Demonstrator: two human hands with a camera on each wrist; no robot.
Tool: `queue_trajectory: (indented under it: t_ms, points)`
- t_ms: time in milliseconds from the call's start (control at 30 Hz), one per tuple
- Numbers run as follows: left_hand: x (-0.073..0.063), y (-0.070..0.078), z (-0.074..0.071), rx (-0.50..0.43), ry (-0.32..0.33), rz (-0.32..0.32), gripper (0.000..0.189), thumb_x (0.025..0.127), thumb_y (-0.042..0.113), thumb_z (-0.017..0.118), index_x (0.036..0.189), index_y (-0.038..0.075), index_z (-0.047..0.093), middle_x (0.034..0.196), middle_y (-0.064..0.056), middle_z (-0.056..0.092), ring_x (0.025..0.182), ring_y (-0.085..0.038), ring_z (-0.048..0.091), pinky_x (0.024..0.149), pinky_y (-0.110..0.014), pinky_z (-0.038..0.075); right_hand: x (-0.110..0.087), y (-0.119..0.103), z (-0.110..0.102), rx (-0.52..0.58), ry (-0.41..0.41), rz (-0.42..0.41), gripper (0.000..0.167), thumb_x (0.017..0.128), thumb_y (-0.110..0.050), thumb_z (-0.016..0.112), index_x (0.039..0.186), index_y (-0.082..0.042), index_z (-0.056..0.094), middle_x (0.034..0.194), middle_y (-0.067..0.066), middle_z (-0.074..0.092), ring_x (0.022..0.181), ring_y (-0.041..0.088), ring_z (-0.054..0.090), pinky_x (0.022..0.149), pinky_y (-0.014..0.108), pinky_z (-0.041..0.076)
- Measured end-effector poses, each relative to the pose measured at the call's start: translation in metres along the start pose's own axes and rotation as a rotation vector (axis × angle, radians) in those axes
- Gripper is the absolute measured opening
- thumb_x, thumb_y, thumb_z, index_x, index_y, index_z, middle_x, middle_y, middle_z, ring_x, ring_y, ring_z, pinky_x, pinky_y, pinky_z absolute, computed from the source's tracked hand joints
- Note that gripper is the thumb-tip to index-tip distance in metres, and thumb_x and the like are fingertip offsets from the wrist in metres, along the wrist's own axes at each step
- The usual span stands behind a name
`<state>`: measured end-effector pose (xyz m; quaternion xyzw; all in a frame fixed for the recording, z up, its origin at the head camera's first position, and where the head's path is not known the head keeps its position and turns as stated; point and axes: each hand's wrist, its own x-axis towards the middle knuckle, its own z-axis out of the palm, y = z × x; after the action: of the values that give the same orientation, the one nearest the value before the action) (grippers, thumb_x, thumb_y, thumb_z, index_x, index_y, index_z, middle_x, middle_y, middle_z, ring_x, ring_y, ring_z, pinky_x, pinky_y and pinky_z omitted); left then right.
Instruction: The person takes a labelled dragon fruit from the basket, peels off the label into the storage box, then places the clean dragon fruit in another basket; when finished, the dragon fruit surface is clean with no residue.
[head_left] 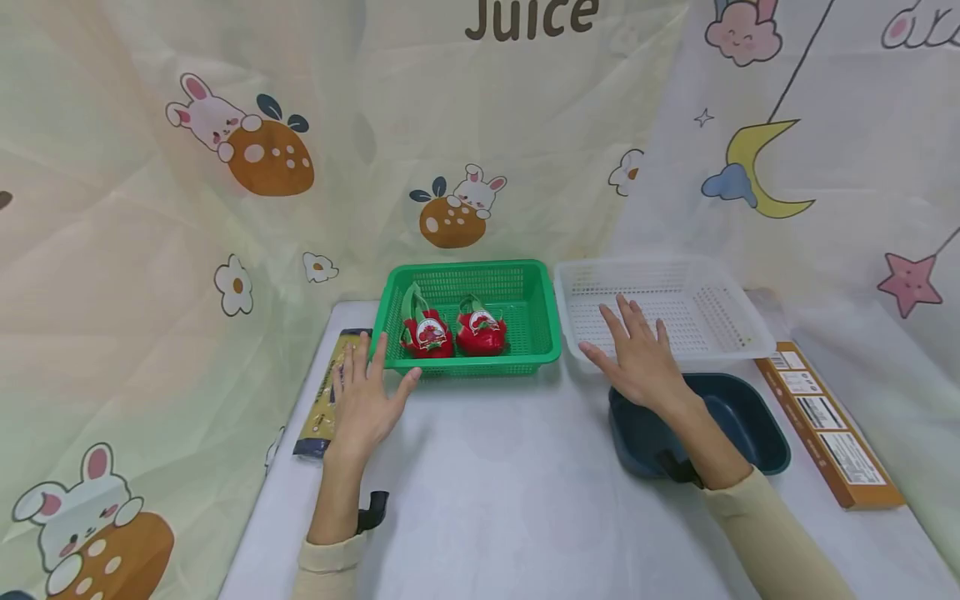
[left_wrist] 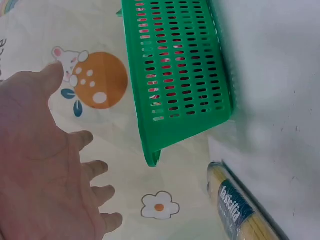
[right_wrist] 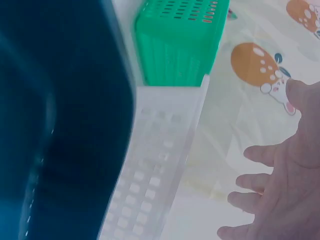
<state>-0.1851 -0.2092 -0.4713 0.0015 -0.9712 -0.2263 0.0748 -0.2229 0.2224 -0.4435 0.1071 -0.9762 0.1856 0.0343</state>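
My left hand (head_left: 366, 410) is spread with straight fingers over the table's left side, near the front left corner of a green basket (head_left: 542, 360). Two round red packages (head_left: 431, 333) with white labels and green tops lie in that basket. My right hand (head_left: 641, 358) is spread too, above the front of a white basket (head_left: 720, 317) and the back of a dark blue basin (head_left: 750, 417). Neither hand holds anything. In the left wrist view the palm (left_wrist: 40, 160) faces the green basket's wall (left_wrist: 175, 65). The right wrist view has the basin (right_wrist: 60, 125) close up.
A pack of spaghetti (head_left: 324, 408) lies at the table's left edge, partly behind my left hand. An orange-brown box (head_left: 828, 425) with white labels lies along the right edge. Printed cloth (head_left: 360, 208) hangs behind the white table (head_left: 495, 500).
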Motion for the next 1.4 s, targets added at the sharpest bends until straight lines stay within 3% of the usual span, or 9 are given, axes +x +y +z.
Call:
queue_trajectory:
  t_ms: [300, 600, 800, 967, 1133, 1400]
  points:
    - [0.006, -0.003, -0.001, -0.073, 0.019, -0.016, 0.093, 0.1, 0.074, 0.042, 0.169, 0.021, 0.012, 0.175, -0.014, 0.001, 0.159, -0.042, -0.007, 0.126, -0.067, -0.005, 0.02, -0.015, 0.006, 0.076, -0.009, -0.046, 0.088, 0.106, -0.066, 0.04, 0.166, -0.004, 0.021, 0.173, 0.021, 0.006, 0.159, 0.041, 0.006, 0.124, 0.072, 0.006]
    - [0.013, -0.009, -0.002, -0.191, 0.066, -0.074, 0.089, 0.103, 0.07, 0.041, 0.17, 0.022, 0.007, 0.175, -0.014, -0.001, 0.159, -0.042, -0.005, 0.124, -0.072, 0.001, 0.043, -0.032, 0.014, 0.2, -0.002, -0.052, 0.087, 0.106, -0.065, 0.041, 0.165, -0.004, 0.022, 0.173, 0.022, 0.008, 0.155, 0.045, 0.02, 0.119, 0.067, 0.031]
    - [0.017, -0.016, -0.002, -0.38, 0.033, -0.112, 0.085, 0.102, 0.073, 0.037, 0.169, 0.032, 0.003, 0.175, -0.009, -0.001, 0.159, -0.041, 0.0, 0.115, -0.083, 0.015, 0.06, -0.044, 0.02, 0.241, 0.051, -0.041, 0.082, 0.106, -0.061, 0.044, 0.162, -0.002, 0.031, 0.17, 0.022, 0.02, 0.151, 0.044, 0.032, 0.115, 0.067, 0.039]
    - [0.024, -0.02, -0.001, -0.479, 0.046, -0.119, 0.083, 0.104, 0.069, 0.036, 0.169, 0.029, 0.004, 0.175, -0.012, 0.002, 0.159, -0.041, 0.002, 0.118, -0.081, 0.011, 0.077, -0.052, 0.02, 0.358, 0.072, -0.036, 0.075, 0.108, -0.056, 0.045, 0.157, 0.0, 0.04, 0.161, 0.023, 0.041, 0.146, 0.043, 0.042, 0.116, 0.061, 0.041]
    - [0.03, -0.023, 0.001, -0.617, 0.053, -0.178, 0.082, 0.106, 0.066, 0.037, 0.169, 0.025, 0.006, 0.174, -0.016, 0.007, 0.158, -0.043, 0.009, 0.122, -0.074, 0.014, 0.091, -0.06, 0.017, 0.499, 0.014, 0.031, 0.069, 0.108, -0.054, 0.047, 0.153, -0.002, 0.047, 0.151, 0.02, 0.054, 0.137, 0.039, 0.053, 0.11, 0.056, 0.049]
    - [0.038, -0.03, 0.005, -0.899, 0.065, -0.296, 0.076, 0.107, 0.059, 0.043, 0.169, 0.029, 0.01, 0.169, -0.017, 0.025, 0.154, -0.034, 0.029, 0.126, -0.053, 0.029, 0.116, -0.073, 0.017, 0.512, -0.103, 0.063, 0.064, 0.107, -0.051, 0.051, 0.148, -0.001, 0.053, 0.144, 0.023, 0.059, 0.129, 0.04, 0.058, 0.104, 0.056, 0.053]
